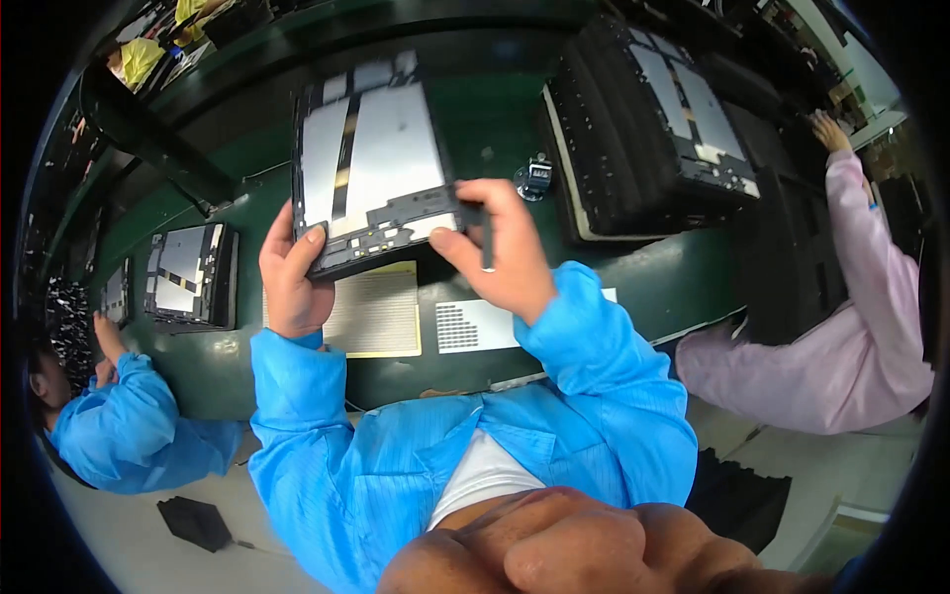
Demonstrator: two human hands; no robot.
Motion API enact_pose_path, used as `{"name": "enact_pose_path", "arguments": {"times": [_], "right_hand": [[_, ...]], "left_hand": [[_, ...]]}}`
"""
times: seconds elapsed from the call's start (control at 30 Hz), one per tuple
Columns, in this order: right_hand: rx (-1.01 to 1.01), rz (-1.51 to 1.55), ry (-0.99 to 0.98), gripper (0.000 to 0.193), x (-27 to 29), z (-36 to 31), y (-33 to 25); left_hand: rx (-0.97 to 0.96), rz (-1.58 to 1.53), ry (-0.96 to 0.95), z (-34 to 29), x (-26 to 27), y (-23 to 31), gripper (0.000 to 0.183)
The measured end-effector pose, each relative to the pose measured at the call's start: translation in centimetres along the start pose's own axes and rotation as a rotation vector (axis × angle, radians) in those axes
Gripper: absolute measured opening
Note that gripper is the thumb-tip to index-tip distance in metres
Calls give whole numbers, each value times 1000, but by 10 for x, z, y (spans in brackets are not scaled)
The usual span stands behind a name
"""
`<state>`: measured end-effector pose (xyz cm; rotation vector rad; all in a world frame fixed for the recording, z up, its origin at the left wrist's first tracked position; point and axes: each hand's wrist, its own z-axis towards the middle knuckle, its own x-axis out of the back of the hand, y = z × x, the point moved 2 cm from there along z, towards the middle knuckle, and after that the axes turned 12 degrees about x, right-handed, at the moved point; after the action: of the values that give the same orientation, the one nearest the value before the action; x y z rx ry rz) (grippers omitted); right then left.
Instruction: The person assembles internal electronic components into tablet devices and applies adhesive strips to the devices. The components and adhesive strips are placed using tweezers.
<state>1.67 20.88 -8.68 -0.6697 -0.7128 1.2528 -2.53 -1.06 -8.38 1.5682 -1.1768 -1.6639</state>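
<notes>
A flat rectangular device part (386, 148), with silver plates, a dark centre strip and small components along its near edge, is held tilted above the table. My left hand (297, 277) is closed on its near left corner, thumb on top. My right hand (505, 247) grips the near right corner, its thumb on the edge. A thin dark stick-like thing (487, 238) also sits in the right hand; its kind is unclear. Under the part lies a ruled sheet (381, 317) with a yellow edge. Beside it is a white sheet of small dark labels (470, 327).
A tall stack of black trays (614, 148) bears a similar part (693, 109). A small metal hand counter (535, 176) stands beside it. At left is another stack of parts (188, 277). Co-workers sit on both sides, one in a blue sleeve (129, 406), one in pink (861, 228).
</notes>
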Motion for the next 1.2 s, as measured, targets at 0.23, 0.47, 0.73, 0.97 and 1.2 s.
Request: {"name": "enact_pose_path", "arguments": {"times": [0.23,0.47,0.73,0.97,1.2], "right_hand": [[120,-351,-410,33,10,-17,29],[69,-1151,-97,30,43,10,60],[95,-1115,-84,38,20,25,68],[136,-1211,-153,38,42,-2,77],[-4,-1160,-153,36,45,3,71]], "left_hand": [[-11,502,220,-4,59,-22,51],[-8,617,273,7,56,-33,55],[-211,712,283,4,81,-38,56],[-311,799,308,-2,71,-42,57],[-282,827,409,-5,58,-47,58]]}}
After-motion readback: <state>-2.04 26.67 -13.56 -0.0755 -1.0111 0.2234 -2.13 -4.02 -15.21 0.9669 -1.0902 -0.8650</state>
